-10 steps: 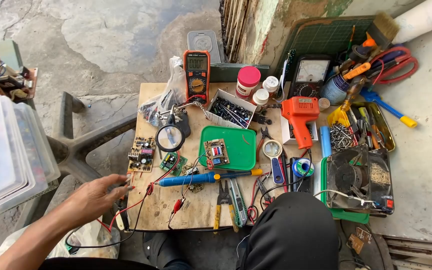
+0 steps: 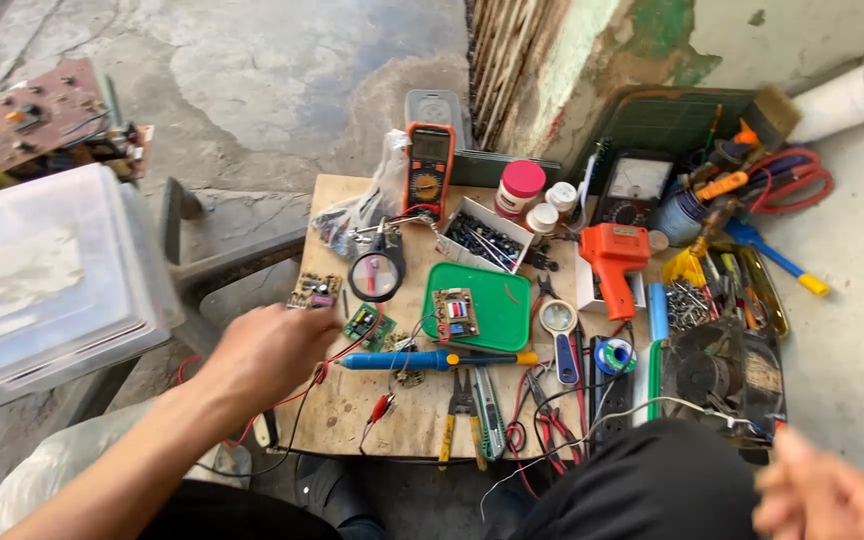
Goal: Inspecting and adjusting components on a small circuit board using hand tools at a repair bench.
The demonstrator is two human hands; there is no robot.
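Circuit board (image 2: 315, 291) lies just beyond the left hand (image 2: 270, 352), which has moved up toward it, fingers curled, nothing visibly gripped. Right hand (image 2: 820, 497) has entered view, blurred; grip cannot be told.

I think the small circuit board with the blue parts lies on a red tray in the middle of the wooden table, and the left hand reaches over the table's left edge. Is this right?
Not quite: the tray is green, not red, as the head view shows. The small circuit board lies on it in the middle of the wooden table, and the left hand reaches over the table's left edge.
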